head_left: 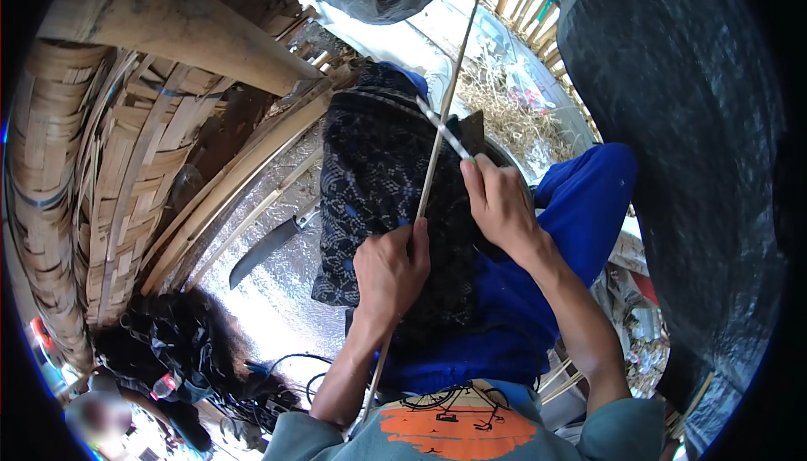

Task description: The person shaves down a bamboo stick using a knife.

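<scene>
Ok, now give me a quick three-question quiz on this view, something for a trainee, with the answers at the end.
1. Which hand holds the narrow knife?
2. True or false: the broad dark-bladed knife lies to the left of the patterned cloth.
3. Fill in the blank: the left hand grips a long, thin ____.

Key:
1. The right hand.
2. True.
3. A strip.

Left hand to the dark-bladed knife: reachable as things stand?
Probably not without letting go: the left hand grips the thin stick, and patterned cloth lies between it and the dark-bladed knife.
</scene>
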`<action>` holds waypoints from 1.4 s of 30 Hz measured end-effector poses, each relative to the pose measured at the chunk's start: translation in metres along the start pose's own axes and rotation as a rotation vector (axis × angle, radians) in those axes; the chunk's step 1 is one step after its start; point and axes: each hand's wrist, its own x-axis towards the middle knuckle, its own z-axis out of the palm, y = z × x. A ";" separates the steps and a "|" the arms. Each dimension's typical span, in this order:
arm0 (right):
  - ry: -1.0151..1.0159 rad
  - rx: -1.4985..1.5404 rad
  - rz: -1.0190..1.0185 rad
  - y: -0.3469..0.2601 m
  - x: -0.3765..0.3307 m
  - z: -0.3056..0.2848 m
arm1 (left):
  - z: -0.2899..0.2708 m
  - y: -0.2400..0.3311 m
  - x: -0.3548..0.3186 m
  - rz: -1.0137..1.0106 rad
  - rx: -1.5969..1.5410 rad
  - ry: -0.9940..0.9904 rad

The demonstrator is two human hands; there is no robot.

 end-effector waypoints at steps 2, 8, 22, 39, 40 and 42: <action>-0.061 0.000 -0.049 -0.010 -0.011 -0.007 | -0.001 0.002 0.004 0.026 0.022 0.025; -0.226 0.036 -0.081 -0.016 -0.029 -0.005 | -0.013 -0.006 0.015 0.090 0.152 0.099; -0.107 -0.095 0.034 -0.002 -0.008 0.035 | -0.006 -0.010 0.001 0.009 0.013 0.056; -0.337 0.112 -0.186 -0.023 -0.028 0.009 | -0.033 -0.024 0.011 -0.383 -0.877 -0.385; -0.338 0.067 -0.201 -0.024 -0.027 0.006 | -0.031 -0.021 0.010 -0.392 -0.914 -0.373; -0.342 0.018 -0.213 -0.023 -0.028 0.006 | -0.023 -0.025 0.008 -0.405 -0.920 -0.352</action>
